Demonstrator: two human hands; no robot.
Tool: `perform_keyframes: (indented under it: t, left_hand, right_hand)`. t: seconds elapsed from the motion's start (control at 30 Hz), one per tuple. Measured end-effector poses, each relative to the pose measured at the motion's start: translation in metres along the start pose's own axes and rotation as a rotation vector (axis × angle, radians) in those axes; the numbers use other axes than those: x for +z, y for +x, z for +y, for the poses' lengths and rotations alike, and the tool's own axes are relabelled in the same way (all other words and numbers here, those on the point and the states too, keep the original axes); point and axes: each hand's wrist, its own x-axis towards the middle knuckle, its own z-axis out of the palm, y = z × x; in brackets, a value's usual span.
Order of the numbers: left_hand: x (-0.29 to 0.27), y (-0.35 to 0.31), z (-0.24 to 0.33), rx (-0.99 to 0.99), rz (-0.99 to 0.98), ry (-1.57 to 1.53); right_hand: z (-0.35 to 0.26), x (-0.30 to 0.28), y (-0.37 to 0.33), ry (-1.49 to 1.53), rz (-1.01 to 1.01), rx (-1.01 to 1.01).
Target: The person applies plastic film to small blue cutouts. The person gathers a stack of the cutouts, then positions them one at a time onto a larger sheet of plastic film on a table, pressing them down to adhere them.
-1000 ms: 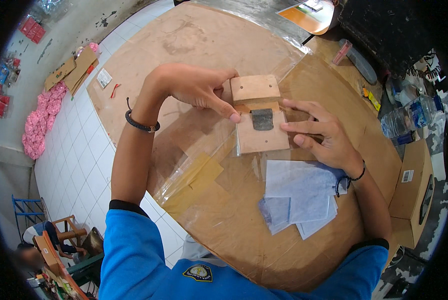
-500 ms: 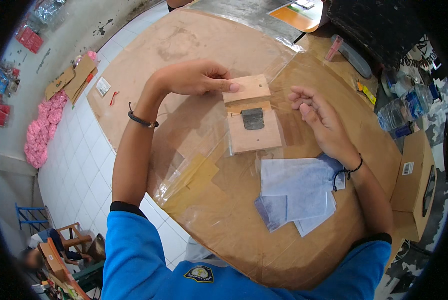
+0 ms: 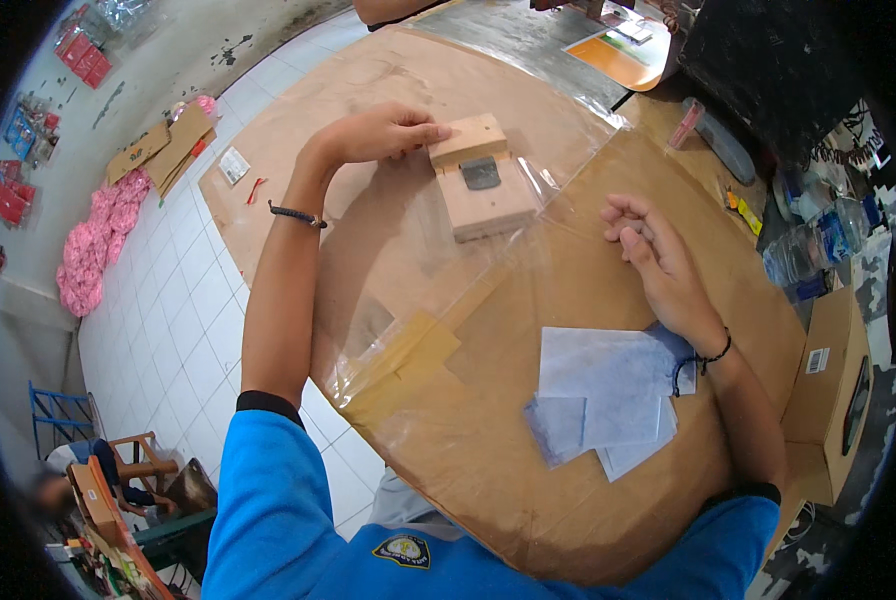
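Note:
Ahead of me lies a pale wooden block (image 3: 486,212) made of two pieces, with a notch across it and a dark grey flap (image 3: 482,173) at the notch. Small holes show in its top. My left hand (image 3: 386,133) pinches the far left corner of the block, thumb on top; its other fingers curl partly out of sight. To the right, apart from the block, my right hand (image 3: 658,262) hovers with fingers loosely bent and nothing in it. Below its wrist several translucent bluish sheets or flat pouches (image 3: 608,375) lie overlapping on the table.
Clear plastic film and tape cover parts of the brown table (image 3: 588,520). At the right stand a cardboard box (image 3: 818,390) and plastic bottles (image 3: 818,245). A pink marker-like tube (image 3: 685,124) lies at the far right. Another person (image 3: 108,465) sits at the lower left.
The wooden block has slid away from me and to the left, with my left hand on it. My right hand keeps nearly the same pose, and the view has shifted slightly.

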Motion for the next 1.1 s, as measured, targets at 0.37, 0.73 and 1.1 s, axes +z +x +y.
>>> perform_keyframes:
  t: [0.37,0.73,1.1]
  left_hand:
    - [-0.025,0.019,-0.060,0.029,0.494,-0.032]
    - [-0.027,0.011,-0.059,0.073,0.389,-0.178]
    - [-0.032,0.024,-0.077,0.004,0.862,-0.382]
  right_hand:
    - [0.004,0.000,0.000,-0.031,0.024,-0.008]
    - [0.001,0.001,0.000,-0.042,0.000,-0.035]
    - [-0.007,-0.003,0.001,-0.199,-0.099,-0.065]
